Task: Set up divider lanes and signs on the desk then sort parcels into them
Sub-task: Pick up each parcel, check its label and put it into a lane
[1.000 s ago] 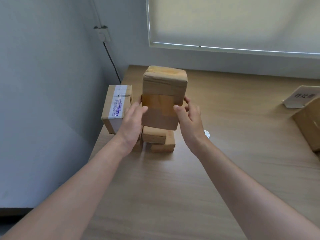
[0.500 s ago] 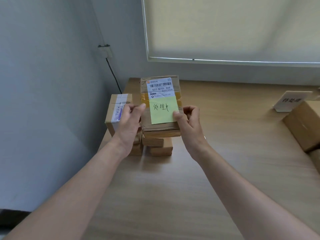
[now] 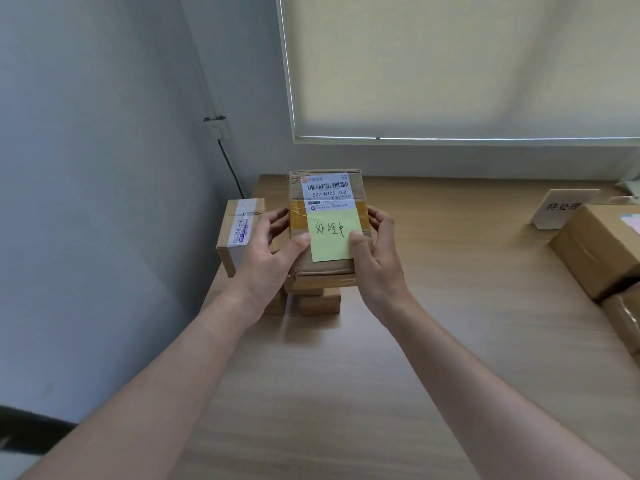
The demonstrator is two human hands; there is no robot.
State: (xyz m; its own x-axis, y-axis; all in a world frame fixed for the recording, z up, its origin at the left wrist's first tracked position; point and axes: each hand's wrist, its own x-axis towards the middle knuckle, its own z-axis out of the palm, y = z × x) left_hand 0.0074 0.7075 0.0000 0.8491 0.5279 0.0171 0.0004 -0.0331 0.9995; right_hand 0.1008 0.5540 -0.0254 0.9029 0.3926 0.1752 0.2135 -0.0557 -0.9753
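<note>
Table (image 3: 415, 341): wood-grain, set in a room corner, carries all items; places below given rel. to the held parcel. Parcels at R (image 3: 595, 247): brown cartons well apart to the R of it, at frame edge, w/ a folded white sign (image 3: 562, 208) handwritten in Chinese just in front of them. Held parcel (image 3: 325, 223): taped carton w/ shipping label (image 3: 327, 192) on its upper part and a green sticky note (image 3: 334, 237), also handwritten, below the label; raised above the table at the far L corner, label face tilted toward the camera; long axis runs away from the person, label end far, plain end near. Upright carton (image 3: 239, 233): just L of it, white tape strip on its face. Small cartons (image 3: 311, 296): stacked directly beneath it; contact w/ it can't be told. L hand (image 3: 266, 247) & R hand (image 3: 377, 251): each grips one long side, thumbs pressed on the note's lower corners, fingers curled round the edges. Step, by judgement: sorting stage, note being read to pick a lane. Next move calls for matching note to a sign, then carrying the parcel level to that lane w/ both hands kept on.
</note>
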